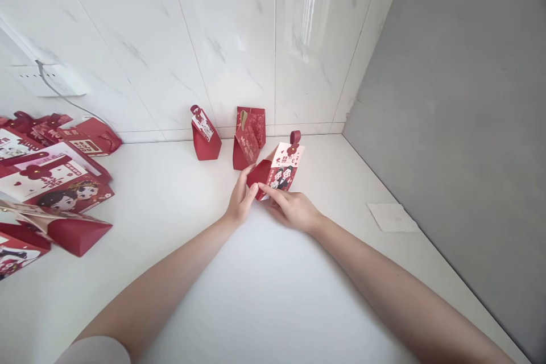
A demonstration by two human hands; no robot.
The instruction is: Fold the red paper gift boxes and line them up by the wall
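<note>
White marbled tiles (230, 40) back the white tabletop (264, 307) before me. At far left, red boxes (91, 190) crowd together, perhaps kept there so the middle stays free for handling. Rightward, a small red box (207, 145) stands near the tiles. My left hand (239, 199) pinches the near left side of the printed box, seemingly to steady it; beyond that hand stands patterned red packaging (247, 148). The printed box (284, 173) sits between my hands, tilted: plain red side, pale upper panel, cartoon couple below, dark red flower and loop on top. My right hand (297, 211) closes on its lower edge, index finger stretched across, probably for control. Farther right lies a pale flat sheet (391, 218).
</note>
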